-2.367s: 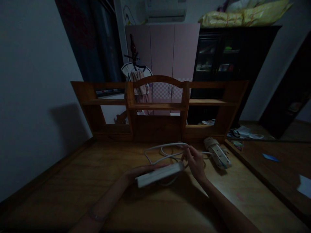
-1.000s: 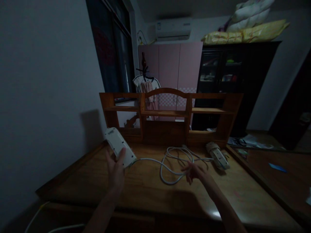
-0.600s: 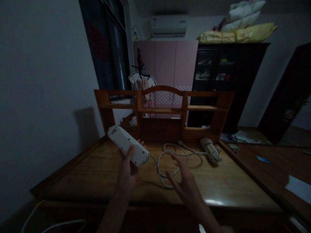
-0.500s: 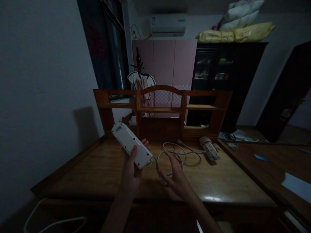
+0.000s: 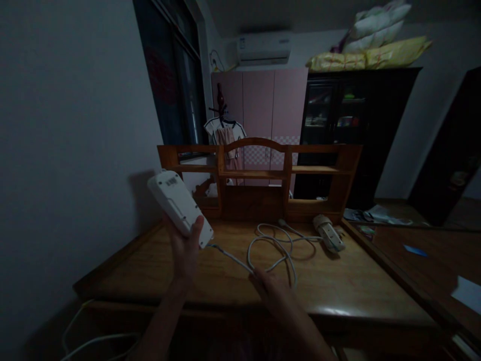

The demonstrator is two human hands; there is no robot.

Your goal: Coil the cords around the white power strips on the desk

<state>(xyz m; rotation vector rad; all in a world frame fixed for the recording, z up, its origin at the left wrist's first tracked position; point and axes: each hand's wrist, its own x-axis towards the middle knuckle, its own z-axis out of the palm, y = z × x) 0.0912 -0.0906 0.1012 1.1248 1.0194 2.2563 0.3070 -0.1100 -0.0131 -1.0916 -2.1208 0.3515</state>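
My left hand (image 5: 184, 253) grips a white power strip (image 5: 180, 200) above the left part of the desk, thumb across its screwed underside, which faces me and bears a small label. From its lower end a grey power cord (image 5: 232, 257) runs slackly to my right hand (image 5: 276, 293), whose fingers are closed around it. Beyond that hand the cord lies in loose loops on the wooden desktop (image 5: 330, 281). A second white power strip (image 5: 330, 236), with a cord wound around one end, rests at the right rear of the desk. A plug (image 5: 282, 222) lies near the back.
A wooden shelf unit (image 5: 253, 174) stands along the desk's back edge. The wall (image 5: 93, 150) is close on the left. A white cable (image 5: 101, 339) hangs at lower left. On the right, a lower brown surface holds a blue card (image 5: 415, 250) and white paper (image 5: 468, 293).
My left hand has moved left and up with the power strip. My right hand, open beside the cord before, is now closed on it, and the cord stretches out between both hands.
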